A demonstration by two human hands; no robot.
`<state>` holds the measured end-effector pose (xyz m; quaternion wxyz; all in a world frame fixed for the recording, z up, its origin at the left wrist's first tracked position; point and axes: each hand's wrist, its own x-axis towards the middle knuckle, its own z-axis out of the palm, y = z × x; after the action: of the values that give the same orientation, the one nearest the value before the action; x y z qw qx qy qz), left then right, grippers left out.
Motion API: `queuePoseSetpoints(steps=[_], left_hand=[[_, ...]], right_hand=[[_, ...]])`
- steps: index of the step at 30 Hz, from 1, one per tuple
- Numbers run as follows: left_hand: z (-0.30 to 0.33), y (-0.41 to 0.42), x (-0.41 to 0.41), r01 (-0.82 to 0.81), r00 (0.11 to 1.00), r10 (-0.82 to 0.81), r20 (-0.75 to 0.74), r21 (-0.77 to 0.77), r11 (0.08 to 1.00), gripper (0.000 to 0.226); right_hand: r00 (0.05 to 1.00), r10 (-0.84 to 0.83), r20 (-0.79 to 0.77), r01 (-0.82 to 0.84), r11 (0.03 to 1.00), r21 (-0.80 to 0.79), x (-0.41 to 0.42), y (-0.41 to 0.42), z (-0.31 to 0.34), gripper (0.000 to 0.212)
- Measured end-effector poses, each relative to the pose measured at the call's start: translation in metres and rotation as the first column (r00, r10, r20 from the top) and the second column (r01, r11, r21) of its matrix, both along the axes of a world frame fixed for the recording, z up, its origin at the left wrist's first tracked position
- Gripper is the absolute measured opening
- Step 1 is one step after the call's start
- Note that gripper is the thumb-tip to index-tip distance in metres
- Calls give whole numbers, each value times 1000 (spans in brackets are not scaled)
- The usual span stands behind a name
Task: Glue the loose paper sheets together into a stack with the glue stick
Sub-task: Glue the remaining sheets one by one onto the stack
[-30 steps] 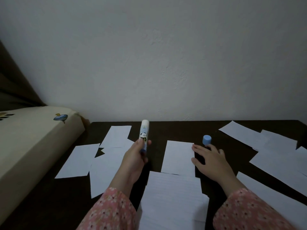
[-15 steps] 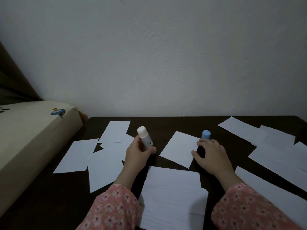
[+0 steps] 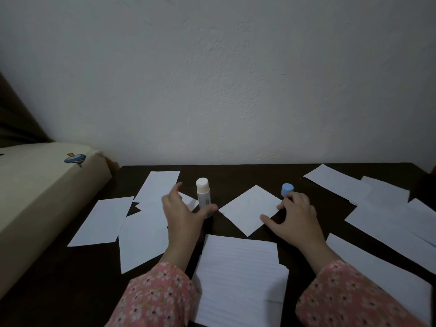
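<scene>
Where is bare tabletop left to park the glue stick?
Bare strip along the wall behind the glue stick and blue cap, between the far-left sheet and far-right sheets. Another patch near the front-left corner of the table. Crowded: centre, right side.

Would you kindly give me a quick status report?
Left hand open beside upright glue stick. Right hand open, touching turned sheet. Blue cap off.

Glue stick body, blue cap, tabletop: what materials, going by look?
Glue stick: probably smooth plastic, a white tube with a printed label and a matte rounded top. Blue cap: likely moulded plastic, uniform matte colour. Table: dark brown, flat and low in sheen, perhaps wood or laminate; the light is too dim to show grain.
</scene>
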<state>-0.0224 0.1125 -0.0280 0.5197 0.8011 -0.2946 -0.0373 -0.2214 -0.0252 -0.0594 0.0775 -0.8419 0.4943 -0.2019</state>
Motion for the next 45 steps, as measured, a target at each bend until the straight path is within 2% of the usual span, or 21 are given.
queuePoseSetpoints(steps=[2, 3, 4, 6, 7, 10, 12, 14, 15, 17, 18, 20, 23, 26, 31, 36, 40, 45], left_hand=[[8, 5, -10, -24, 989, 44, 138, -141, 990, 75], [12, 7, -18, 55, 978, -20, 210, -164, 985, 61], [15, 7, -26, 166, 947, -129, 293, -108, 980, 47], [13, 3, -45, 352, 831, -379, 408, 144, 925, 28], [8, 0, -53, 394, 796, -461, 392, 243, 886, 26], [-5, -5, -67, 368, 854, -459, 246, 338, 866, 31], [-8, -8, -68, 317, 855, -443, 271, 404, 858, 36], [-7, -10, -65, 299, 848, -454, 272, 463, 835, 38], [-6, -11, -64, 295, 845, -465, 265, 494, 818, 38], [-5, -14, -64, 285, 840, -474, 264, 530, 799, 36], [-4, -15, -64, 288, 836, -480, 265, 534, 795, 35], [-4, -17, -63, 315, 833, -496, 243, 529, 788, 31], [-5, -18, -61, 352, 831, -515, 209, 519, 779, 24], [-5, -17, -60, 372, 810, -547, 212, 535, 758, 28], [-10, -15, -51, 421, 773, -606, 189, 562, 712, 33], [-12, -14, -44, 434, 774, -613, 159, 572, 696, 42], [-11, -14, -43, 440, 774, -615, 149, 573, 692, 45], [-11, -10, -38, 482, 764, -633, 129, 538, 692, 44]], right_hand=[[1000, 17, -1, -17, 1000, -1, -2, 0, 2, 49], [1000, 27, -2, -27, 1000, -16, -2, 1, 3, 46], [999, 43, -1, -43, 998, -56, -3, 2, 4, 41], [994, 104, 27, -97, 976, -196, -5, 5, 4, 30], [988, 138, 71, -116, 960, -254, -6, 8, 4, 28], [937, 193, 292, -98, 946, -310, -11, 17, 14, 29], [877, 169, 451, -52, 964, -261, -19, 22, 25, 26], [826, 87, 557, -16, 991, -131, -31, 28, 36, 22], [839, 39, 543, -9, 998, -58, -38, 31, 41, 20], [944, -63, 324, 29, 994, 107, -57, 37, 46, 18], [982, -107, 158, 77, 980, 184, -66, 40, 47, 25], [980, -167, -106, 191, 940, 283, -82, 48, 47, 51], [951, -197, -237, 272, 900, 340, -93, 58, 40, 77], [954, -213, -210, 275, 901, 336, -89, 62, 32, 79], [971, -227, -71, 238, 932, 273, -90, 60, 22, 66], [964, -259, 59, 243, 950, 197, -92, 55, 14, 56], [978, -201, 56, 193, 973, 126, -91, 52, 9, 38], [980, -107, 170, 96, 993, 73, -81, 53, 12, 24]])
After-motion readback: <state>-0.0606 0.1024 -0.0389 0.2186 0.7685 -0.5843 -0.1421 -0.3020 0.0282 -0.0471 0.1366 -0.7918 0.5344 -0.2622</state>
